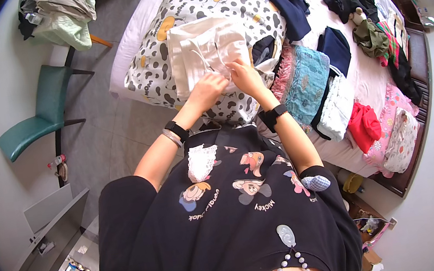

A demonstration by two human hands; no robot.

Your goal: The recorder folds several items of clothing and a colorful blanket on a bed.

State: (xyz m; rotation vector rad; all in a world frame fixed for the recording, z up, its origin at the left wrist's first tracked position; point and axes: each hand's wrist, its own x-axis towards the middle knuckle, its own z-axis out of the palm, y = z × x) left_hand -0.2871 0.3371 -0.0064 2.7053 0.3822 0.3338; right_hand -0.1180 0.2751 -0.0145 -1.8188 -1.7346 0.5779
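A folded white garment (212,44) with two drawstrings lies on top of a patterned quilt bundle (155,63) at the edge of the bed. My left hand (210,88) is at the garment's near edge, fingers bent around the cloth by the end of a drawstring. Close beside it on the right, my right hand (247,76) pinches the same garment with thumb and forefinger. The fingertips partly hide what exactly is gripped. Dark clothing (264,50) shows in an opening of the bundle, right of the garment.
Folded on the bed are a turquoise fringed towel (307,81), white trousers (338,108) and navy cloth (336,50). Beyond them lie a red garment (364,125), a pink pillow (396,122) and an olive garment (371,37). A green chair (44,105) stands left on the tiled floor.
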